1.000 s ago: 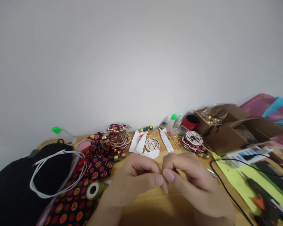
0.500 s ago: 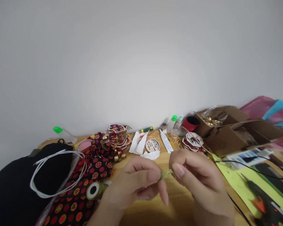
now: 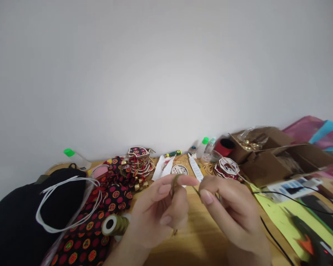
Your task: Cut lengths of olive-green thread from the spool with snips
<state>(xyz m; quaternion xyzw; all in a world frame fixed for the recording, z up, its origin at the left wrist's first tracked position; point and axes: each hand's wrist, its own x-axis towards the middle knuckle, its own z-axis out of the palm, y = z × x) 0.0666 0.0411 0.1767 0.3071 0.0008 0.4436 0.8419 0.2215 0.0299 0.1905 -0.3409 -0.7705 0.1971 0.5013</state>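
An olive-green cord (image 3: 175, 181) passes over the outstretched index finger of my left hand (image 3: 161, 218). The other fingers of that hand are curled in on the cord, and a frayed end hangs below them. My right hand (image 3: 233, 214) pinches another stretch of the cord between thumb and index finger. Both hands are close together above the wooden table (image 3: 194, 229). Left of my left hand lies a spool of olive-green thread (image 3: 119, 224). The cord inside my curled fingers is hidden.
A coil of white cord (image 3: 48, 227) rests on black cloth and patterned fabric (image 3: 72, 244) at left. Stacked octagonal ornaments (image 3: 229, 166), a glue tube (image 3: 195, 168) and cardboard boxes (image 3: 258, 166) stand behind. A glue gun (image 3: 308, 236) lies on yellow paper at right.
My left index finger has stretched out with the cord now over it; before, both hands pinched a short green piece between them. My right hand keeps its pinch.
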